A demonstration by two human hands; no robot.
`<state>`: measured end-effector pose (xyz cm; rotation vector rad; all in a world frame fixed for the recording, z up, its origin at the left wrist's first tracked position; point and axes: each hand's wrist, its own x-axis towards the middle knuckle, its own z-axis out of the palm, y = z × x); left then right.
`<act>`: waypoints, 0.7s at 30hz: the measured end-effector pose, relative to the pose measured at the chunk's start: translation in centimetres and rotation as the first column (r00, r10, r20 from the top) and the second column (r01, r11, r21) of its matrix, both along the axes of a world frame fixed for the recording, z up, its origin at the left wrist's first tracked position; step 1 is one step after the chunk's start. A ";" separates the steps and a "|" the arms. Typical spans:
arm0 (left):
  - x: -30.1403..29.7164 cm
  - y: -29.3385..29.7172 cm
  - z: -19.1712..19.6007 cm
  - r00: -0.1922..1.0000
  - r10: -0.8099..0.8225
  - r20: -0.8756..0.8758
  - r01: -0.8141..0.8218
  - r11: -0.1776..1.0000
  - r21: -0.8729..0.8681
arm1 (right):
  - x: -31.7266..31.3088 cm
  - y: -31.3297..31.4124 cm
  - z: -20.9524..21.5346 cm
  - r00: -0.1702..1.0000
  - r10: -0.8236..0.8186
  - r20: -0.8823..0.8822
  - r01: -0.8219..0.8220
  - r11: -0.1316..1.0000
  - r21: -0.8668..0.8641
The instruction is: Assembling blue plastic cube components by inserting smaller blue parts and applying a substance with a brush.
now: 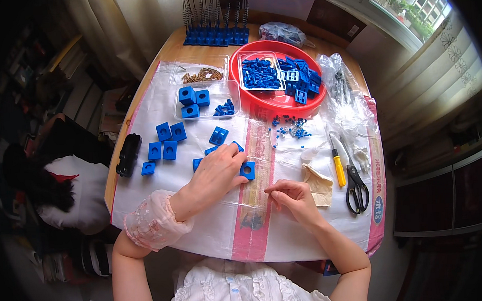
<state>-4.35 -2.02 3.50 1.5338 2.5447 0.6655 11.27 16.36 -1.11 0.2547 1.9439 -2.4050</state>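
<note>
My left hand (218,171) reaches over a small group of blue plastic blocks in the middle of the table. Its fingers are curled, with thumb and fingertips at a square blue block (247,171) that has a round hole. Other blocks are partly hidden under this hand; a blue piece with a rounded channel (218,136) lies just beyond it. To the right, my right hand (292,198) hovers near the sheet with thumb and forefinger pressed together. Whatever is in that pinch, if anything, is too small to make out.
Several holed blue blocks (163,131) lie left, beside a black case (128,155). Behind are a clear tray (237,99), brass-coloured pins (202,75) and a red basin (256,102) of blue parts. Small fittings (294,128), a yellow-handled knife (338,168) and scissors (356,189) lie right.
</note>
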 end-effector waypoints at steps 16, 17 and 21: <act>-0.1 0.1 -0.2 1.000 0.013 0.012 -0.013 1.000 -0.001 | 0.0 0.0 -0.2 1.000 0.007 -0.009 -0.007 1.000 0.004; -0.1 0.2 -0.3 1.000 0.012 0.010 -0.012 1.000 -0.002 | 0.0 0.0 -0.2 1.000 0.006 -0.008 -0.006 1.000 0.004; 0.0 0.2 0.0 1.000 0.023 0.004 -0.023 1.000 -0.010 | 0.0 0.0 -0.1 1.000 0.005 -0.002 -0.005 1.000 0.006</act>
